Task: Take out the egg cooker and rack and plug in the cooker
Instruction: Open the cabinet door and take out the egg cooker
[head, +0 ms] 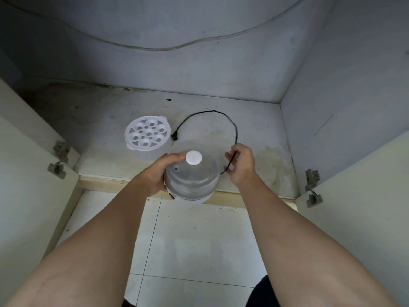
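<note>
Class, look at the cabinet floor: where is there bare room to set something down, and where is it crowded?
Free: the cabinet floor right of the black cord, up to the right wall, and the back strip behind the egg rack. Crowded: the front middle, where the left hand holds the egg cooker, the right hand grips the cord, and the rack sits close.

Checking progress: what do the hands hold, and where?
Left hand grips the cooker by its side; right hand pinches its black cord mid-length.
</note>
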Demonstrator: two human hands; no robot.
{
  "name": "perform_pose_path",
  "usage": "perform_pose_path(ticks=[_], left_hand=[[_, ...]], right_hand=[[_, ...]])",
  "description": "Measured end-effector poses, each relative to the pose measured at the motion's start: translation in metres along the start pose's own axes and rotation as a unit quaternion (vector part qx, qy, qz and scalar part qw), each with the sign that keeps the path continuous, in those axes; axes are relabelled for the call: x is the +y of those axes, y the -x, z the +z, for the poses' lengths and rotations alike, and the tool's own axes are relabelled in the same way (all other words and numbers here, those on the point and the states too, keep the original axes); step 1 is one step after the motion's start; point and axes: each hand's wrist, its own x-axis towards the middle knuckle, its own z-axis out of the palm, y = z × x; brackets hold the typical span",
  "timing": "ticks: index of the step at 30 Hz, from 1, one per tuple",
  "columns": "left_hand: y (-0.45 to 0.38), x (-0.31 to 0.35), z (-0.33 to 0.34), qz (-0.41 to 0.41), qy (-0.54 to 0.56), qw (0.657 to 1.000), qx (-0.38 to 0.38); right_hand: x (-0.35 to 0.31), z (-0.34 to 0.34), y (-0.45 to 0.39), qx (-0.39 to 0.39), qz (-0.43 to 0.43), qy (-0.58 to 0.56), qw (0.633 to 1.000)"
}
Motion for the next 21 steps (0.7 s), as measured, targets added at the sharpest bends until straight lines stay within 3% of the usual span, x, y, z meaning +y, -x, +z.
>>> perform_pose_path(ticks=[6,12,21], left_hand=[[0.002,0.002,-0.007,0.029,0.067,0.996,0.06],[-0.006,-0.008,-0.018,0.083,0.1,0.969,0.212],[-0.008,-0.008,-0.014,0.09,0.137,0.966,0.199]], right_hand=[[-0.017,0.006,0.002,0.013,-0.049,-0.067,0.996],[-0.039,0.013,0.004,0.011,-0.112,-0.17,0.979],[-0.028,0.02,0.01,-0.011,-0.196,0.063,0.979]])
